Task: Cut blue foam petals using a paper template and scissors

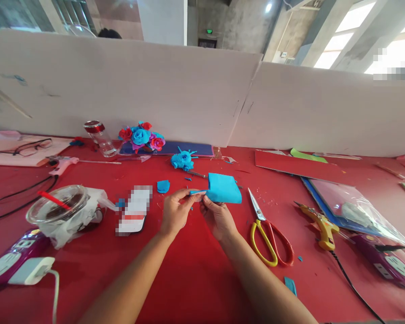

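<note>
Both my hands are at the middle of the red table, gripping one piece of blue crepe paper (224, 188). With closed fingertips my left hand (176, 211) pinches a narrow folded strip at its left end. The fingers of my right hand (219, 220) close on the lower left edge of the wider, folded-over part. Just beyond the paper lie a blue paper flower (183, 159) and, left of my hands, a small blue paper piece (163, 186). Scissors (265, 234) with one yellow and one red handle rest to the right of my right hand.
A lidded drink cup (59, 207), a phone (135, 211) and a purple power strip (16, 256) stand left. Farther back are a glass bottle (101, 137) and colourful paper flowers (141, 136). Right lie a yellow glue gun (320, 225) and another power strip (384, 261). A white partition (138, 85) borders the back.
</note>
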### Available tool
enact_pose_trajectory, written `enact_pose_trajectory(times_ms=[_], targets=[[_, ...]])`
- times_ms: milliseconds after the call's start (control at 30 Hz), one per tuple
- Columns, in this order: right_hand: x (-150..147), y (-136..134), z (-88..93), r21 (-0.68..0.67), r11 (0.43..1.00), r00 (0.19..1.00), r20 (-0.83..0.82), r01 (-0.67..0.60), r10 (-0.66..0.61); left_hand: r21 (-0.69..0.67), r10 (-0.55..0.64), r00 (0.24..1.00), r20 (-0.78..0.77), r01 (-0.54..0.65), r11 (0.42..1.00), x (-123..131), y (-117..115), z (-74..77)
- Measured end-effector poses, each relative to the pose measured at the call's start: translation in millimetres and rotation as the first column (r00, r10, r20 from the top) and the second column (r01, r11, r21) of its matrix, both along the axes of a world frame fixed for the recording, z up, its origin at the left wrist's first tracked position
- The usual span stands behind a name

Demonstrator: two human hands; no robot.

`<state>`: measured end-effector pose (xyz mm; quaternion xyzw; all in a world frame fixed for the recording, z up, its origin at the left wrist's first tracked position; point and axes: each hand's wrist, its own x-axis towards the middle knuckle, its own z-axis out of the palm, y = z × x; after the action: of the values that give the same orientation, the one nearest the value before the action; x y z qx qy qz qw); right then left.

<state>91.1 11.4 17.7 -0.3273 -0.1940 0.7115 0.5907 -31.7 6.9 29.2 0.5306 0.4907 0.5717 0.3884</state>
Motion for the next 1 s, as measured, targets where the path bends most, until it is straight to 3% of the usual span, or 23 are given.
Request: enact_pose_trajectory(times_ms=[100,167,200,233,300,367,400,433,500,600,667,733,800,900,933,1000], targets=[[6.9,-3.9,0.7,-0.123,0.992,0.967,0.250,-0.020,0.050,-0.264,-0.011,0.988,0.153,0.052,0.963,-2.0,12.8,-11.6],[22.6,-13.5,6.7,-0.117,0.981,0.872,0.452,-0.152,0.189,-0.361,0.009,0.975,0.223,0.074,0.930,-5.9,19.8,-20.0],[34.9,-20.4,10.7,-0.087,0.968,0.785,0.570,-0.234,0.241,-0.390,0.020,0.971,0.237,0.076,0.918,-8.1,22.2,-23.4],[50.0,-28.5,14.8,-0.050,0.953,0.662,0.708,-0.298,0.244,-0.405,0.018,0.971,0.239,0.083,0.911,-10.0,23.7,-26.0],[86.2,-45.8,20.6,0.007,0.936,0.290,0.952,-0.351,0.102,-0.414,0.010,0.979,0.204,0.077,0.907,-13.0,25.0,-29.1],[124.4,-61.8,20.4,0.048,0.961,-0.119,0.989,-0.272,-0.083,-0.409,0.025,0.992,0.125,0.029,0.912,-14.4,25.1,-30.9],[141.6,-68.2,17.6,0.050,0.975,-0.275,0.955,-0.216,-0.110,-0.407,0.043,0.996,0.081,-0.006,0.913,-14.6,25.2,-31.7],[156.5,-73.2,13.4,0.003,0.980,-0.366,0.928,-0.198,-0.077,-0.405,0.059,0.997,0.044,-0.036,0.913,-14.6,25.4,-32.6],[177.9,-78.4,3.1,-0.054,0.980,-0.423,0.905,-0.191,-0.033,-0.403,0.069,0.998,0.012,-0.058,0.913,-14.4,26.1,-34.7],[188.9,-75.2,-5.3,-0.069,0.984,-0.361,0.933,-0.165,0.005,-0.407,0.055,0.998,0.023,-0.041,0.913,-13.8,26.8,-36.2],[185.2,-71.0,0.8,-0.121,0.990,-0.237,0.966,-0.068,0.102,-0.400,0.065,0.998,0.016,-0.054,0.915,-13.3,26.3,-35.2],[175.0,-71.6,15.9,-0.209,0.977,0.010,0.978,0.034,0.208,-0.392,0.098,0.995,0.007,-0.088,0.916,-12.4,25.2,-33.3],[159.3,-81.5,33.7,-0.238,0.969,0.332,0.920,0.060,0.206,-0.394,0.140,0.990,0.016,-0.123,0.911,-11.5,24.2,-31.7],[128.2,-112.0,50.1,-0.162,0.985,0.741,0.653,-0.065,0.156,-0.402,0.147,0.988,0.052,-0.114,0.908,-11.1,23.9,-32.2],[116.5,-123.7,51.2,-0.153,0.983,0.840,0.517,-0.100,0.166,-0.402,0.139,0.988,0.060,-0.103,0.910,-11.1,24.1,-33.2],[92.8,-144.8,48.4,-0.191,0.966,0.940,0.259,-0.175,0.222,-0.397,0.129,0.988,0.079,-0.088,0.913,-11.2,24.8,-35.6]])
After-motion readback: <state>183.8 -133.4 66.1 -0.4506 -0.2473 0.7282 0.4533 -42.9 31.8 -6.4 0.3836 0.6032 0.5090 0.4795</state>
